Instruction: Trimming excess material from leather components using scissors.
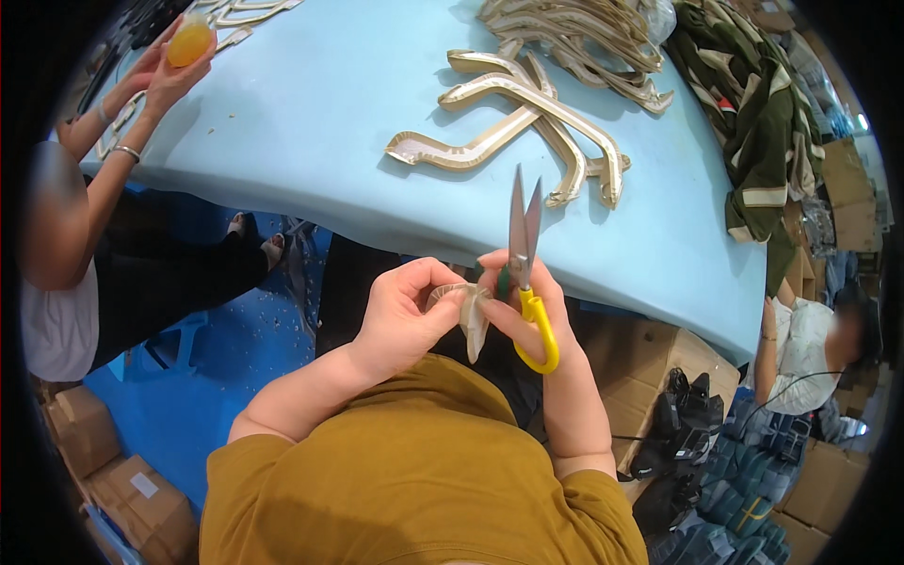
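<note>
My left hand (407,299) pinches a curved beige strip (474,330) in front of my chest, just off the near edge of the table. The strip has a pale, pleated-looking edge, and its lower end hangs down. On its other side, the fingertips of my right hand (551,306) press against the strip. That same hand also keeps hold of a pair of scissors (524,231) with yellow handles, the blades pointing up and slightly apart. Part of the strip is hidden behind my fingers.
Several similar strips (527,122) lie crossed on the blue-covered table (311,122), near a larger pile (574,38). Dark green garments (753,113) hang over the right edge. At left, a person holds an orange drink (190,42); another person (800,358) is at right. Cardboard boxes (141,504) stand lower left.
</note>
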A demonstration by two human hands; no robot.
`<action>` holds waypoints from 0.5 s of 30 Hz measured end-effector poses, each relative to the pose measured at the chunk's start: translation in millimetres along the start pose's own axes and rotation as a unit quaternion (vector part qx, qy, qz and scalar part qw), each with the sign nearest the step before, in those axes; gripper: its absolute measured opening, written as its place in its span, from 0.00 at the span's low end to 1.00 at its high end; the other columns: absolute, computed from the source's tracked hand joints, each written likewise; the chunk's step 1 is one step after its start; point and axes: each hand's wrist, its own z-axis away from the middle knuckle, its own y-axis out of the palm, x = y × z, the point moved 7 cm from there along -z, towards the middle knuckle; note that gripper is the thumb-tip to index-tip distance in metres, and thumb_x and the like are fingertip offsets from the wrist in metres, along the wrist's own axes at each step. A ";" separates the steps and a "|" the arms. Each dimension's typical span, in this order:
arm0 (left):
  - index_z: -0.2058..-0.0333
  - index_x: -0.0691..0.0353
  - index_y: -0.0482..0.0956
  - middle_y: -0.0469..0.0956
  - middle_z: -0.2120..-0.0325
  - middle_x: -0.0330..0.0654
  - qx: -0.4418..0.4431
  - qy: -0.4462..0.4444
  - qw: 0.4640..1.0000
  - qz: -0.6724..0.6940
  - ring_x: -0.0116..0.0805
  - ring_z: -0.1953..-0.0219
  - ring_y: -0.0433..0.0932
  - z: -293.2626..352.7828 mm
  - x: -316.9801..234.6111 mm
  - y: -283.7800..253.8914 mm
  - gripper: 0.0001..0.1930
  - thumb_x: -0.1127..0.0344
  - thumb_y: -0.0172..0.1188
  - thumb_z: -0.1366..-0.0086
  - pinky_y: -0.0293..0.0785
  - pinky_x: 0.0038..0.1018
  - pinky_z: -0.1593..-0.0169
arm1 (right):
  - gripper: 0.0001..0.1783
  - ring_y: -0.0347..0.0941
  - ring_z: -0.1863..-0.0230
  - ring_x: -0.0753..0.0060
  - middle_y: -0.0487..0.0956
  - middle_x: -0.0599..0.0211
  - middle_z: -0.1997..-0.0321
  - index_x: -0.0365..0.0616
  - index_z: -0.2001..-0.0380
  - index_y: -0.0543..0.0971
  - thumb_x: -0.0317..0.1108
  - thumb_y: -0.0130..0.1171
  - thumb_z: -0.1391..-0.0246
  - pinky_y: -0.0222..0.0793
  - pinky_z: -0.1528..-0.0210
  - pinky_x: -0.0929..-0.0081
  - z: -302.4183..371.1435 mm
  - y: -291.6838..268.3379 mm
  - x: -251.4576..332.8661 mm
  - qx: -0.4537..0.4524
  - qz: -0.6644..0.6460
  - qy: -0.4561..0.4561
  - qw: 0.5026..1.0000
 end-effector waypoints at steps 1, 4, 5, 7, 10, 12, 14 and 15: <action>0.67 0.67 0.74 0.74 0.76 0.35 -0.022 0.035 0.999 0.000 0.17 0.76 0.70 0.1 -4.7 -1.4 0.04 0.73 0.55 0.40 0.66 0.15 0.74 | 0.23 0.66 0.65 0.80 0.70 0.71 0.68 0.43 0.55 0.68 0.22 0.59 0.58 0.65 0.60 0.81 0.3 -1.4 3.8 -0.009 0.067 -0.058 0.996; 0.67 0.67 0.74 0.74 0.76 0.35 -0.005 -0.017 0.999 0.046 0.18 0.78 0.70 -0.2 -9.6 -2.3 0.04 0.74 0.54 0.40 0.66 0.16 0.76 | 0.27 0.70 0.67 0.76 0.72 0.67 0.68 0.42 0.56 0.68 0.25 0.65 0.64 0.68 0.64 0.77 14.8 -16.5 20.3 -0.067 0.202 -0.127 0.969; 0.65 0.67 0.74 0.76 0.74 0.37 -0.009 0.000 0.999 0.036 0.18 0.76 0.71 -2.3 -6.6 -6.1 0.05 0.75 0.53 0.40 0.68 0.16 0.75 | 0.27 0.70 0.70 0.71 0.71 0.64 0.71 0.41 0.59 0.69 0.27 0.67 0.67 0.68 0.67 0.76 20.0 -23.1 25.1 -0.094 0.266 -0.144 0.949; 0.64 0.68 0.74 0.75 0.75 0.36 -0.017 0.009 0.999 0.039 0.17 0.78 0.69 -4.6 -5.6 -8.7 0.05 0.75 0.54 0.40 0.65 0.15 0.77 | 0.26 0.69 0.74 0.67 0.70 0.63 0.74 0.42 0.62 0.71 0.28 0.68 0.69 0.66 0.71 0.75 30.4 -29.9 35.9 -0.115 0.392 -0.131 0.903; 0.64 0.69 0.74 0.75 0.75 0.36 -0.030 0.029 0.998 0.044 0.15 0.78 0.68 -5.4 -8.2 -11.0 0.06 0.75 0.54 0.40 0.64 0.14 0.76 | 0.25 0.67 0.77 0.64 0.69 0.65 0.76 0.43 0.64 0.71 0.29 0.69 0.71 0.65 0.74 0.73 41.5 -26.6 44.7 -0.116 0.481 -0.155 0.855; 0.63 0.69 0.74 0.76 0.74 0.37 -0.035 0.037 0.998 0.046 0.16 0.77 0.69 -5.9 -10.2 -11.5 0.07 0.76 0.54 0.40 0.65 0.14 0.75 | 0.25 0.67 0.76 0.64 0.70 0.66 0.76 0.43 0.64 0.71 0.30 0.69 0.71 0.65 0.75 0.72 46.5 -28.0 40.7 -0.120 0.495 -0.144 0.848; 0.63 0.69 0.74 0.76 0.73 0.37 -0.020 0.027 0.997 0.062 0.17 0.75 0.71 -7.0 -10.9 -9.8 0.07 0.76 0.54 0.40 0.67 0.14 0.72 | 0.25 0.67 0.75 0.63 0.70 0.67 0.77 0.43 0.64 0.72 0.31 0.69 0.71 0.65 0.75 0.71 49.5 -28.6 39.0 -0.123 0.540 -0.150 0.819; 0.63 0.69 0.74 0.76 0.73 0.37 -0.019 0.027 0.998 0.062 0.17 0.75 0.71 -7.5 -10.7 -9.4 0.07 0.76 0.54 0.40 0.67 0.14 0.72 | 0.24 0.67 0.75 0.63 0.70 0.67 0.77 0.43 0.65 0.72 0.32 0.69 0.70 0.65 0.75 0.71 49.7 -29.1 38.4 -0.129 0.543 -0.157 0.814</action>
